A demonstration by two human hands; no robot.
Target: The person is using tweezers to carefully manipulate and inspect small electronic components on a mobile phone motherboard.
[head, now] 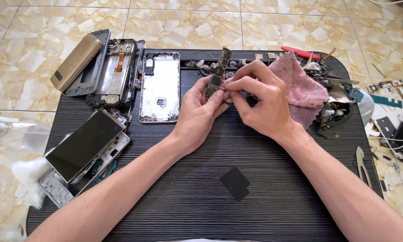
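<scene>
The left hand [197,107] grips a narrow circuit board [217,74] upright above the counter [255,197], a little in from its far edge. The right hand [260,101] is pinched shut on a thin tool [225,88] whose tip meets the board's lower part — what kind of tool, I cannot tell.

Along the far edge lies a row of small parts. At the far right corner a pink cloth [300,87] sits just beside the right hand, touching a heap of metal scraps [333,96]. Left of the left hand a silver phone frame [160,87] lies flat, with more frames [116,71] stacked at the far left corner — a gold cover [75,62] hangs over that edge. A dark-screened phone [84,145] juts over the left edge. The near half of the counter carries only a small black square [235,183], between the forearms.
</scene>
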